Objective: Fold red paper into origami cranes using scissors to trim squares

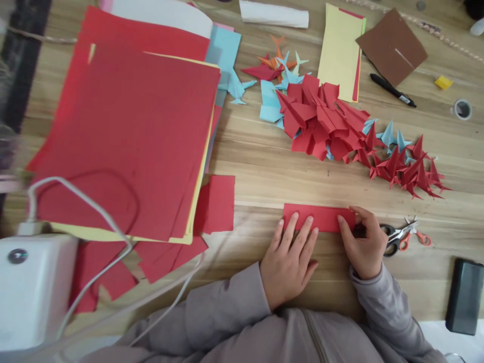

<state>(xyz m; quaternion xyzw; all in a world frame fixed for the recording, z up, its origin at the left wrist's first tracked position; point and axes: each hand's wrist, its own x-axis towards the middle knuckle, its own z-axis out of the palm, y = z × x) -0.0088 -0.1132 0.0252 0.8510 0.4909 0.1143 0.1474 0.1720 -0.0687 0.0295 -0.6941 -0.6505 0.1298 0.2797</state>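
A folded strip of red paper (325, 214) lies flat on the wooden table in front of me. My left hand (289, 259) rests on its left part, fingers stretched and spread over the lower edge. At the right end, my right hand (365, 242) holds the strip between thumb and forefinger, the thumb on top. Just right of that hand lie black-handled scissors (392, 241) and orange-handled scissors (410, 236), overlapping. Beyond the strip sits a heap of folded red paper pieces (321, 118), trailing off into pointed red figures (408, 164) with some blue ones among them.
Large red sheets (128, 141) are stacked at left, near a white box (36, 292) with a white cable (102, 209). Red squares (222, 203) stick out beside them. Yellow paper (336, 55), a brown square (393, 48), a black pen (393, 91) and a dark case (464, 295) lie rightward.
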